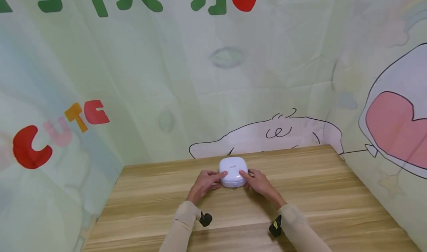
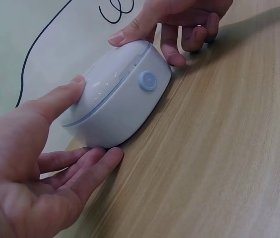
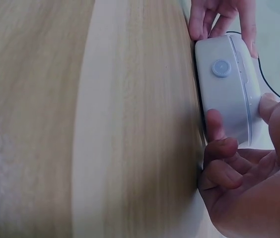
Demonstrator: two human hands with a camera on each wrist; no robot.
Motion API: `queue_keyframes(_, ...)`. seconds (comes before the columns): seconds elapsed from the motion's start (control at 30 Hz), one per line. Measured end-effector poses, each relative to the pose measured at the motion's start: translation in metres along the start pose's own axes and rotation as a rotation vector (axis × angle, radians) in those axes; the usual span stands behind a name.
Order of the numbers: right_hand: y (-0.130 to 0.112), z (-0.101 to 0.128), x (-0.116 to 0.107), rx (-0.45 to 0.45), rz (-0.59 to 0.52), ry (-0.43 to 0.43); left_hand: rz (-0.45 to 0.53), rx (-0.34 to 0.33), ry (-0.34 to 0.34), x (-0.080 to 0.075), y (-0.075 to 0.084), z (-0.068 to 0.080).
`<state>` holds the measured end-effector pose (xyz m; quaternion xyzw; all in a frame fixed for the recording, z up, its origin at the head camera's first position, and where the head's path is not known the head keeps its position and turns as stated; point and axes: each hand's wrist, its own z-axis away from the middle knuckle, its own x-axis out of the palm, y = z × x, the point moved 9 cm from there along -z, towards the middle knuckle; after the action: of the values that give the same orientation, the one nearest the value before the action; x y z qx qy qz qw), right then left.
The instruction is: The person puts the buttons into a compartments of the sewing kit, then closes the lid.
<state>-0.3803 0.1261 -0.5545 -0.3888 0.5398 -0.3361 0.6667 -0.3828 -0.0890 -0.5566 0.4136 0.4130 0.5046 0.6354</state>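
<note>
Just below the centre of the head view, a small white rounded case (image 1: 233, 172) sits flat on the wooden table (image 1: 333, 192), and both hands are on it. The left hand (image 1: 204, 184) comes in from the left of the frame, thumb laid on the lid's top edge, fingers stretched low along the table against the case's base. The left wrist view shows it well: the thumb (image 2: 60, 101) presses the upper shell while the fingers (image 2: 88, 171) lie nearly straight beneath, so this hand steadies the case more than it clamps it. The right hand (image 1: 258, 181) mirrors it from the right of the frame, thumb tip (image 3: 269, 106) on the lid and curled fingers (image 3: 219, 148) hooked round the side wall, a real pinch.

The case lies squarely between the two grips, neither hand nearer than the other. It is almost as wide as it is deep, so there is no long axis to speak of. What matters is the seam: it runs level round the middle, and the round front button (image 2: 147, 80) faces the person, in the gap between both hands. Both thumbs sit above that seam, fingers below.
</note>
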Motion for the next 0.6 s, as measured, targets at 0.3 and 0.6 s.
queue_keyframes(0.3,0.006,-0.008,0.004,0.007,-0.036,-0.025,0.075,-0.002,-0.027,-0.005,-0.003,-0.005)
queue_keyframes(0.6,0.001,0.005,-0.013,0.003,0.151,-0.059,-0.083,0.057,0.012,-0.025,0.005,0.015)
